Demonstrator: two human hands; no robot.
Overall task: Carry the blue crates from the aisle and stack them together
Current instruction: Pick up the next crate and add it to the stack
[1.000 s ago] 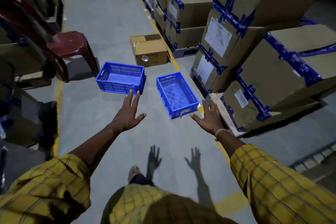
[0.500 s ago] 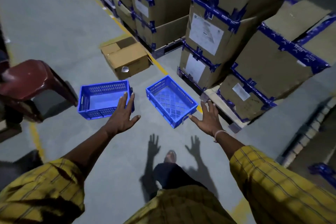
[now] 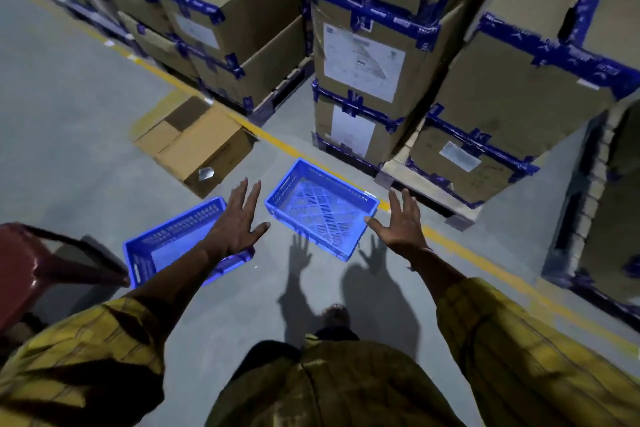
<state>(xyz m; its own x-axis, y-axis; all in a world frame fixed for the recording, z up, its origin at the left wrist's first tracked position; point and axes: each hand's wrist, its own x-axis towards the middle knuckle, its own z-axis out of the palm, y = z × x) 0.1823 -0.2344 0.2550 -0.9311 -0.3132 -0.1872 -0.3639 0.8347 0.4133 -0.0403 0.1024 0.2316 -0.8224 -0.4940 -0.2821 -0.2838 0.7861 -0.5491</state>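
Note:
Two empty blue crates sit on the grey aisle floor. The right crate [image 3: 320, 208] has a lattice bottom and lies between my two hands. The left crate [image 3: 169, 246] lies partly under my left forearm. My left hand [image 3: 239, 222] hovers with fingers spread over the gap between the crates, holding nothing. Just past the right crate's right corner, my right hand [image 3: 401, 222] is held out with its fingers spread and empty. Neither hand touches a crate.
A loose cardboard box [image 3: 194, 146] lies on the floor behind the crates. Stacks of taped cartons on pallets [image 3: 363, 80] line the right side past a yellow floor line [image 3: 485, 263]. A red plastic chair [image 3: 38, 263] stands at the left.
I have stepped closer; both crates now lie nearer and lower in view. Both hands stay spread and have advanced to either side of the right crate.

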